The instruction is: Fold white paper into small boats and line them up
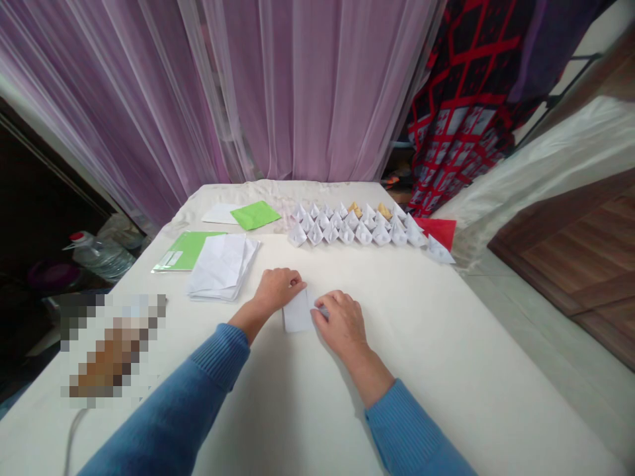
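Observation:
A small white piece of paper (297,317) lies on the table in front of me, apparently folded. My left hand (278,289) pinches its upper edge, fingers curled and thumb pointing right. At the paper's right edge, my right hand (342,322) has thumb and curled fingers closed on a part of it. My fingers hide some of the paper's top and right side. Left of my left hand rests a stack of white sheets (217,268). Beyond my hands stand rows of folded white paper boats (364,233), two with yellow parts.
The table has a white cloth (421,370). A green packet (186,251), a green sheet (255,215) and a red sheet (441,231) lie on it. A blurred-out object (114,350) with a cable is at left. A water bottle (102,256) stands beyond the left edge.

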The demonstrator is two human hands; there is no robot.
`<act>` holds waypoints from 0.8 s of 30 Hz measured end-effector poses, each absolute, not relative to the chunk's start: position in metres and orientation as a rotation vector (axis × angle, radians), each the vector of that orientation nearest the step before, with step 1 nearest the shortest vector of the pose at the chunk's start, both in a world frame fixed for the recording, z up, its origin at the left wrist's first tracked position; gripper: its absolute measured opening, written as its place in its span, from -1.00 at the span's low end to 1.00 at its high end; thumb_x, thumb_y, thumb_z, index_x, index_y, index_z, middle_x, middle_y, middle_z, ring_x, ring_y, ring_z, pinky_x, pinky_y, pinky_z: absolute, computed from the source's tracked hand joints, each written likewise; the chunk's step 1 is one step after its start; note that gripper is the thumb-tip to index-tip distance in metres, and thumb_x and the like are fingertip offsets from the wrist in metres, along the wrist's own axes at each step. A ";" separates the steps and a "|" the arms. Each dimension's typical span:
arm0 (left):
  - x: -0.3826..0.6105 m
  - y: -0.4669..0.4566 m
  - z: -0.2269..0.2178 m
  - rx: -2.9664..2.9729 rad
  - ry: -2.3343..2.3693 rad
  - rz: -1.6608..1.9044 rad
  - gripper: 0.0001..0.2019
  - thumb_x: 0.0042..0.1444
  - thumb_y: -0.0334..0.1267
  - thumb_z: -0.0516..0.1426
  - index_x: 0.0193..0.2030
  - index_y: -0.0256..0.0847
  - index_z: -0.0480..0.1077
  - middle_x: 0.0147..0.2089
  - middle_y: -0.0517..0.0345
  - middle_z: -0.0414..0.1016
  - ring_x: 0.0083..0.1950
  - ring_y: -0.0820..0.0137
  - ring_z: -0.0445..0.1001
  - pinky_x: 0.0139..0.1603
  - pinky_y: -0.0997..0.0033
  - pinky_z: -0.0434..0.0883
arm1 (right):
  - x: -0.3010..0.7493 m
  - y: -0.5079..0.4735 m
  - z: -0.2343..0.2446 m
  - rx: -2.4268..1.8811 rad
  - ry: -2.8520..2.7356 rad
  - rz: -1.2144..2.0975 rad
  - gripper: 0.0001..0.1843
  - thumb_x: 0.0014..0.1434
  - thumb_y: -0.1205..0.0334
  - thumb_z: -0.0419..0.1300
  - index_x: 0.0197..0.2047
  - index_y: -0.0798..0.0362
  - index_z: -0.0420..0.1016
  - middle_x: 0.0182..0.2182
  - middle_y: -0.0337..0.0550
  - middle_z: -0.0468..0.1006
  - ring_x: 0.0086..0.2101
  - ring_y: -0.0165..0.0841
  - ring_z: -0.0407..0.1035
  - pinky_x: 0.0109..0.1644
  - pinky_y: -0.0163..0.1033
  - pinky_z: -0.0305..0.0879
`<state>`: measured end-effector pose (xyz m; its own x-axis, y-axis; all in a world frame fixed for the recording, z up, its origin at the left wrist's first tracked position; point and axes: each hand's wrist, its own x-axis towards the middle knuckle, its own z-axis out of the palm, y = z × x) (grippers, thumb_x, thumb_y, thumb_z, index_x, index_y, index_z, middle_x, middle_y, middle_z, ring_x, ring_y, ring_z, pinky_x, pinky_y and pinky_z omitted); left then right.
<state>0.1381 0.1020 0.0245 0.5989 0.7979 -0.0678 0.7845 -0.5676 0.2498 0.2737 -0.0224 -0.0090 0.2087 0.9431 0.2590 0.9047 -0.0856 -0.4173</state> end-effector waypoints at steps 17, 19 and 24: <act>0.114 0.056 0.011 2.240 1.611 0.314 -0.74 0.12 -0.16 0.15 -0.05 -0.10 0.44 -0.35 0.27 0.56 -0.30 0.41 0.51 -0.27 0.45 0.29 | 0.282 -0.021 -0.010 -1.959 -1.753 0.207 -0.90 0.12 0.26 0.26 -0.24 -0.03 0.54 -0.22 -0.16 0.51 -0.15 -0.25 0.37 -0.08 -0.18 0.15; 0.116 0.046 0.004 2.223 1.594 0.463 -0.76 0.10 -0.24 0.17 -0.06 -0.12 0.45 -0.31 0.25 0.57 -0.27 0.40 0.52 -0.19 0.42 0.32 | 0.288 -0.020 -0.012 -1.902 -1.780 0.260 -0.89 0.12 0.28 0.25 -0.23 -0.04 0.55 -0.21 -0.18 0.51 -0.14 -0.28 0.38 -0.05 -0.19 0.17; 0.117 0.039 -0.009 2.300 1.477 0.666 -0.79 0.15 -0.31 0.13 -0.08 -0.10 0.50 -0.25 0.18 0.59 -0.22 0.37 0.51 -0.09 0.33 0.34 | 0.299 -0.018 -0.013 -1.811 -1.819 0.351 -0.86 0.12 0.31 0.24 -0.22 -0.04 0.56 -0.21 -0.19 0.52 -0.14 -0.31 0.39 0.00 -0.20 0.21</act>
<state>0.1170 0.0388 -0.0086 0.3542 0.9118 0.2080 0.7594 -0.4102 0.5050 0.2987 -0.0184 -0.0135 0.0530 0.9800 0.1920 0.8383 0.0608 -0.5418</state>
